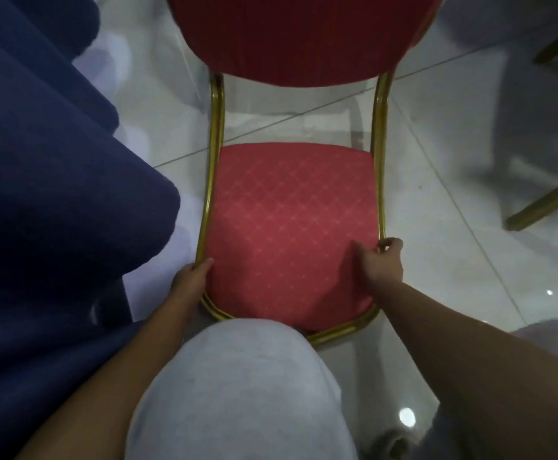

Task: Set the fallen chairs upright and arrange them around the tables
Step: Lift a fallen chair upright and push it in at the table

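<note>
Fingers (pixel 389 244) grip chair seat (pixel 291 220) edges (blue cloth (pixel 38 161) left)

The left forearm (pixel 145 330) and right forearm (pixel 443 323) are bare; light grey, faintly speckled trousers (pixel 237 386) cover the knee.

chair (pixel 304 44) backrest cut off by top edge. legs hidden under seat (pixel 291 220). left hand (pixel 189 277) fingers out of sight below seat rim. knee (pixel 237 386) covers front rim. gold legs (pixel 550 200) at right edge cropped, blurred. blue cloth (pixel 38 161) cropped at left.
</note>
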Demonstrator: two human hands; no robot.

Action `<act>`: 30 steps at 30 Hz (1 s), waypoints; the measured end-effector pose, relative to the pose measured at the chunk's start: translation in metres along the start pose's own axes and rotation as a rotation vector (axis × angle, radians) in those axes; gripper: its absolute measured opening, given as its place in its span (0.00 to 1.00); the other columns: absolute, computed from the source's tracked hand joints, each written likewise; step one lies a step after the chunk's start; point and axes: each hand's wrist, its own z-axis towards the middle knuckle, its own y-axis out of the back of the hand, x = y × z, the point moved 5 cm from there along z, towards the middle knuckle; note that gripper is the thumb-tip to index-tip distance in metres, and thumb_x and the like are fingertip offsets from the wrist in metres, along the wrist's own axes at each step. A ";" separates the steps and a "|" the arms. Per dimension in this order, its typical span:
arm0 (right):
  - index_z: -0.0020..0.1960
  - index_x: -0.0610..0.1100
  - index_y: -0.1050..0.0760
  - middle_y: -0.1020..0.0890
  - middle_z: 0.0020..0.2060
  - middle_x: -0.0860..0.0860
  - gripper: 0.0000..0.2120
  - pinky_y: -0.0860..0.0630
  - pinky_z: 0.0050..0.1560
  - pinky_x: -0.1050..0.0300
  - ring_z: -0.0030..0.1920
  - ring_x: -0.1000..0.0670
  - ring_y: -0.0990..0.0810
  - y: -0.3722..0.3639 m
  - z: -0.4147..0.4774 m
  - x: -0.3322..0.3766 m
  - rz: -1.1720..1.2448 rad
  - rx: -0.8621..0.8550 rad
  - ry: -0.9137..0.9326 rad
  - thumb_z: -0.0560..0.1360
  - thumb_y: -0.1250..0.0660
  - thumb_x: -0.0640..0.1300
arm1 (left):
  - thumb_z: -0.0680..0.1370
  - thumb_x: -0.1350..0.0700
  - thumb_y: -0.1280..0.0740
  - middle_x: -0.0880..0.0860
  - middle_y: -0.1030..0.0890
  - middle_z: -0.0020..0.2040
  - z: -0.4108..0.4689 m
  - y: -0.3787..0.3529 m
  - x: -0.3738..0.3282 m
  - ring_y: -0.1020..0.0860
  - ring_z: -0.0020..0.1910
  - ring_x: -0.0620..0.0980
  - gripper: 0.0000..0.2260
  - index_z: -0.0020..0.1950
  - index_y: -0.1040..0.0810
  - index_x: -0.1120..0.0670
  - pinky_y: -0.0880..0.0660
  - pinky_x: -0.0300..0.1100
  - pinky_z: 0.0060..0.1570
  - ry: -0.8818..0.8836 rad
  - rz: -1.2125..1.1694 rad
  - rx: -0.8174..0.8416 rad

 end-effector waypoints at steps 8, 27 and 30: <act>0.58 0.38 0.25 0.18 0.48 0.41 0.22 0.19 0.44 0.48 0.44 0.42 0.18 0.061 -0.017 0.020 -0.039 0.157 -0.110 0.68 0.25 0.46 | 0.80 0.47 0.34 0.53 0.17 0.53 -0.065 0.012 -0.011 0.19 0.49 0.54 0.18 0.65 0.23 0.54 0.23 0.45 0.43 0.006 -0.040 0.037; 0.74 0.45 0.40 0.23 0.63 0.38 0.23 0.29 0.63 0.46 0.61 0.36 0.24 0.434 -0.349 0.300 -0.527 0.213 0.100 0.81 0.42 0.48 | 0.79 0.61 0.37 0.55 0.20 0.43 -0.578 0.146 -0.312 0.23 0.38 0.51 0.08 0.52 0.20 0.53 0.27 0.41 0.35 -0.103 0.033 0.044; 0.67 0.37 0.29 0.23 0.63 0.39 0.18 0.28 0.58 0.52 0.62 0.40 0.23 0.474 -0.370 0.339 -0.615 0.261 0.045 0.81 0.42 0.44 | 0.79 0.60 0.37 0.54 0.27 0.36 -0.616 0.153 -0.358 0.27 0.31 0.48 0.06 0.44 0.24 0.51 0.30 0.41 0.32 -0.153 0.021 0.133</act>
